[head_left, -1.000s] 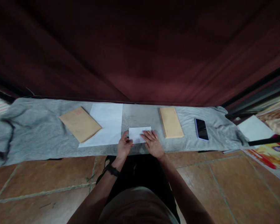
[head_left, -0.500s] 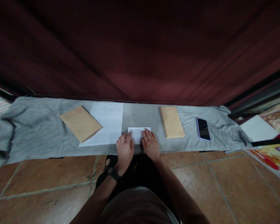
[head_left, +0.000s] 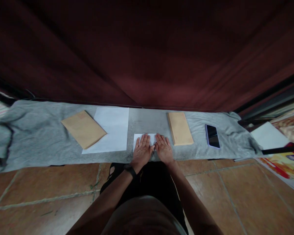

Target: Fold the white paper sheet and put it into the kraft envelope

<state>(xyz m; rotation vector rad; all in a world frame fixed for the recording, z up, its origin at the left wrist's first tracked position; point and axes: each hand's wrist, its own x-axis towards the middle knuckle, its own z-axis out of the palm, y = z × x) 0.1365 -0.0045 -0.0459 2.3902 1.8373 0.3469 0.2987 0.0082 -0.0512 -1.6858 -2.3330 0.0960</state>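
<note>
A small white folded paper point(head_left: 136, 138) lies on the grey cloth near its front edge, mostly covered by my hands. My left hand point(head_left: 142, 150) rests flat on it, fingers stretched forward. Beside it, my right hand point(head_left: 164, 149) lies flat over the paper's right end, fingers also extended. The thumbs come close together between the hands. To the right of my right hand is a stack of brown envelopes point(head_left: 181, 129). On the left, a large white sheet of paper point(head_left: 116, 127) lies partly under more brown envelopes point(head_left: 84, 129).
A phone point(head_left: 212, 136) with a purple edge lies on the right of the grey cloth point(head_left: 39, 130). Behind it hangs a dark red curtain point(head_left: 147, 65). A white sheet point(head_left: 269, 135) and a colourful printed package point(head_left: 284, 168) are at far right. Tiled floor point(head_left: 63, 182) shows in front.
My left hand has moved right and flattened onto the folded paper, closer to my right hand. My right hand has shifted slightly right with its fingers straighter.
</note>
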